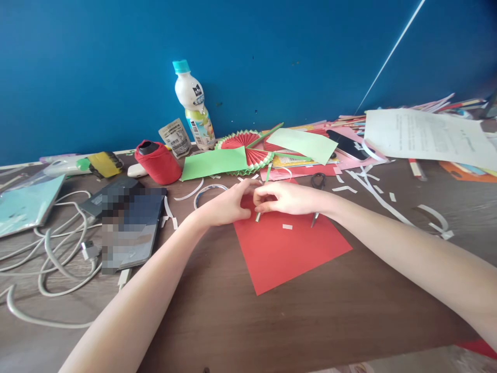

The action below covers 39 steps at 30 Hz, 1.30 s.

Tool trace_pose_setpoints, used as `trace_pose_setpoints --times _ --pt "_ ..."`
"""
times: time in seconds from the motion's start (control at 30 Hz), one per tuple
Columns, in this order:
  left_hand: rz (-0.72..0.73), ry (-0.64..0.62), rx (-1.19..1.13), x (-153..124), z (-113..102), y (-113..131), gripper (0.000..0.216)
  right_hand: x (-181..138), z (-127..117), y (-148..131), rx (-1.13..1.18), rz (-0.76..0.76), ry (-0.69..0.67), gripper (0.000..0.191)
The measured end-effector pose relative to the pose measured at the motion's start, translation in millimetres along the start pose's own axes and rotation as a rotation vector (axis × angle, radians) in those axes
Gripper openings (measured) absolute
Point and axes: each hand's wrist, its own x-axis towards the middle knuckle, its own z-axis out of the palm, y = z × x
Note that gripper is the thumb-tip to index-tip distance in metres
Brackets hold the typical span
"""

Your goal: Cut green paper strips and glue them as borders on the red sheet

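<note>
Over the red paper sheet, the right hand has thumb and forefinger brought together, apparently clamped on a narrow green strip. The strip runs out past both sides of that grip, its near end just above the sheet, so pinching it mid-length probably steadies it. The left hand curls in from the other side, thumb and forefinger apart; I cannot tell whether its hidden fingers touch the strip, but hands this close suggest careful two-handed handling.

The sheet lies flat on the tabletop beneath both grips, likely serving as a backing. Scissors lie partly hidden under the right wrist, within easy reach. A small white tab rests nearer the body than the right grip. Beyond the hands, the pleated paper fan and green card sit clear of the working spot.
</note>
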Motion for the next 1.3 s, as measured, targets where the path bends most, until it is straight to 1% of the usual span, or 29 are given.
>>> trace_pose_setpoints --times 0.3,0.77,1.13,1.3 --pt "0.007 0.006 0.004 1.1 1.1 -2.9 0.068 0.2 -0.4 0.0 -0.026 0.023 -0.012 0.015" --pt "0.002 0.02 0.017 0.5 1.2 -2.0 0.067 2.0 -0.2 -1.1 -0.025 0.01 -0.017 0.015" --pt "0.007 0.013 0.042 0.1 -0.4 2.2 0.065 1.8 -0.6 -1.5 -0.038 0.004 -0.025 0.016" --pt "0.014 -0.005 0.045 0.0 -0.9 1.4 0.067 2.4 -1.1 -0.8 -0.029 0.002 -0.023 0.016"
